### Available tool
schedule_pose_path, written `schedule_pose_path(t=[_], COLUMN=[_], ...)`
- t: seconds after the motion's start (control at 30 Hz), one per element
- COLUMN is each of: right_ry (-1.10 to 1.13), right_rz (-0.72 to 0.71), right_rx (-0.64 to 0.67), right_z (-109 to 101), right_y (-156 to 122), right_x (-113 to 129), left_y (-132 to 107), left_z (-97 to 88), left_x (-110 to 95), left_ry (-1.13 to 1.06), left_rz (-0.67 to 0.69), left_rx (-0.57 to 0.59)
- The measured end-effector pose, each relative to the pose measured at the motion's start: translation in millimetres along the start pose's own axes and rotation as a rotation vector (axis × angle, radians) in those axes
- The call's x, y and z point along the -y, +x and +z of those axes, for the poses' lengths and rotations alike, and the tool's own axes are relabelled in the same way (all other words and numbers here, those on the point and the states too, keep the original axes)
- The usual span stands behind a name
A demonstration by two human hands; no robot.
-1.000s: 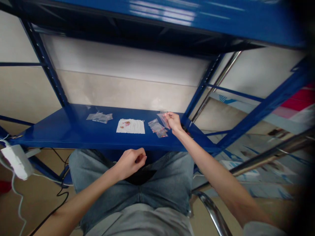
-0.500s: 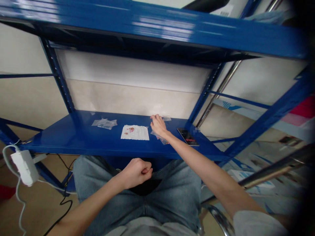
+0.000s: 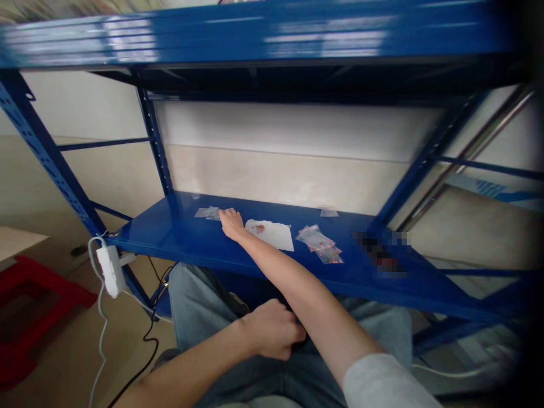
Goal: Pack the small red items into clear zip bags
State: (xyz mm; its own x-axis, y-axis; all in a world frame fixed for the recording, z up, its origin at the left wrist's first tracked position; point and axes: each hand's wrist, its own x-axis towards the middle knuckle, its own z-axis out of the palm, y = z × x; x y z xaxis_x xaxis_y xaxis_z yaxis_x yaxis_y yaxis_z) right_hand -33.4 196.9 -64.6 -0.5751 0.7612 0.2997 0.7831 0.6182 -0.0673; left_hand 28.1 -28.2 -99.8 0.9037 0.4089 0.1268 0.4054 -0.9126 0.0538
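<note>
My right hand [image 3: 232, 224] reaches across to the left side of the blue shelf. Its bent fingers are at a small pile of clear plastic bags [image 3: 207, 213], partly covering them; they look a little apart and I see nothing held. Just right of that hand lies a white sheet [image 3: 276, 234] with small reddish and brown pieces [image 3: 258, 228] on it. Further right are several overlapping clear bags with pinkish contents [image 3: 319, 245]. Over my lap, my left hand [image 3: 276, 330] is curled into a fist, with nothing showing from it.
Another clear bag [image 3: 328, 212] lies near the back of the blue shelf [image 3: 170, 241]. A dark, pixelated object [image 3: 379, 254] is at the right. A white power strip [image 3: 111, 271] with cables hangs at the left, above a red stool [image 3: 42, 306]. A blue beam [image 3: 238, 37] crosses overhead.
My right hand has left the bags with pinkish contents and moved left, past the white sheet, to the clear bags. The view has turned left. My left hand stays in a fist.
</note>
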Motion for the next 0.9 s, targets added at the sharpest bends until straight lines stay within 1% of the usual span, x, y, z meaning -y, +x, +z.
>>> schedule_pose_path(t=[0.13,0.27,0.37,0.47,0.57,0.67,0.7,0.73,0.8,0.9], right_ry=[0.029,0.081,0.134,0.341,0.654,0.971,1.043,1.084,1.089,1.119], right_rz=[-0.02,-0.007,0.023,0.039,0.059,0.134,0.164,0.188,0.232,0.305], right_rx=[-0.013,-0.111,-0.205,-0.322,-0.419,-0.49,-0.513,-0.528,-0.56,-0.569], right_z=[-7.2,-26.7,-45.3,-64.5,-79.7,-86.2,-86.4,-86.0,-84.3,-83.2], right_y=[1.4,-8.2,-21.1,-44.2,-82.1,-133.8,-152.7,-171.6,-207.1,-247.8], right_x=[-12.5,-25.5,-33.5,-42.1,-50.8,-57.2,-58.8,-60.1,-62.1,-63.5], left_y=[-2.6,-4.1,-4.8,-4.3,-0.9,3.8,5.2,6.2,7.0,4.7], left_z=[-13.7,-27.5,-28.4,-20.5,-7.6,4.7,7.9,10.4,12.8,9.8], left_x=[0.8,-2.4,-4.4,-2.3,0.3,-3.3,-6.3,-9.9,-17.3,-24.2], left_ry=[0.004,0.048,0.059,0.024,-0.046,-0.101,-0.107,-0.113,-0.132,-0.187], left_rz=[-0.037,-0.125,-0.187,-0.259,-0.269,-0.185,-0.152,-0.123,-0.096,-0.146], left_rx=[0.049,0.063,0.031,-0.019,-0.097,-0.16,-0.176,-0.193,-0.239,-0.313])
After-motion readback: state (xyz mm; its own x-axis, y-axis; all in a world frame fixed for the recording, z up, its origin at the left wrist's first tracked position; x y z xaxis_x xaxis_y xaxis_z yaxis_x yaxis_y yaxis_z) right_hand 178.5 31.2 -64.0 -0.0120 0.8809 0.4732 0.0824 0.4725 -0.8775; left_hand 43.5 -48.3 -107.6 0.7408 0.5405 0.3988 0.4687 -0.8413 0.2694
